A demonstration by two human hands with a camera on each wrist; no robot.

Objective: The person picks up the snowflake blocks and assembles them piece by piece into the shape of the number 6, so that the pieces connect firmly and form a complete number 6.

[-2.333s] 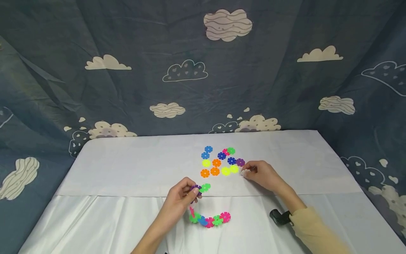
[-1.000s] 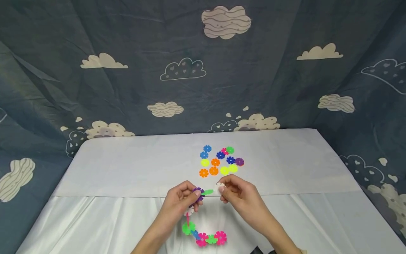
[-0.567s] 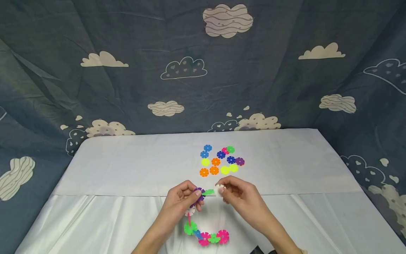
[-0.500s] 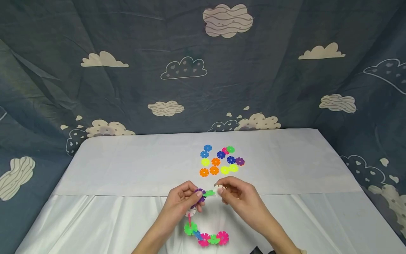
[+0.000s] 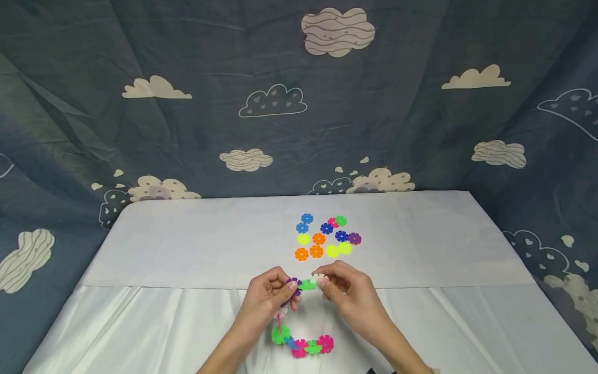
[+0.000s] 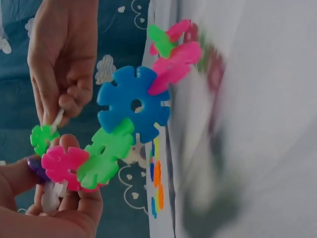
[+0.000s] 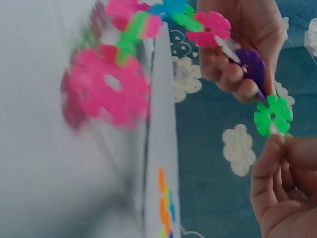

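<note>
Dark blue-grey fabric printed with pale clouds point(image 5: 196, 140) fills the back and both sides of my head view, the biggest thing I have on screen. Below it spreads a broad table draped in white cloth point(image 5: 187, 244), a straight seam running across it.

Over the near half of the table I see a linked chain of flower-shaped plastic discs point(image 5: 280, 334), curving in an open C. From the upper end I trace green, purple, white, pink, green, blue, pink, green and pink. (Whether the lower end touches the cloth, I cannot tell from here.)

The left hand point(image 5: 266, 291) holds that chain near its upper end, thumb and fingers clamped on the purple flower-shaped disc point(image 7: 255, 62). Facing it, the right hand point(image 5: 352, 291) has its thumb and fingertips pinched together on one piece.

Beyond both hands, loose flower-shaped plastic discs point(image 5: 316, 251) lie in a cluster: orange, yellow, light blue, dark blue, green, pink and purple, a few overlapping.

Between the right fingertips sits a small white flower-shaped disc point(image 5: 317, 277). Its edge meets the green flower-shaped disc point(image 5: 307, 284) at the chain's upper end; the fingers hide from me how deeply the two engage.
</note>
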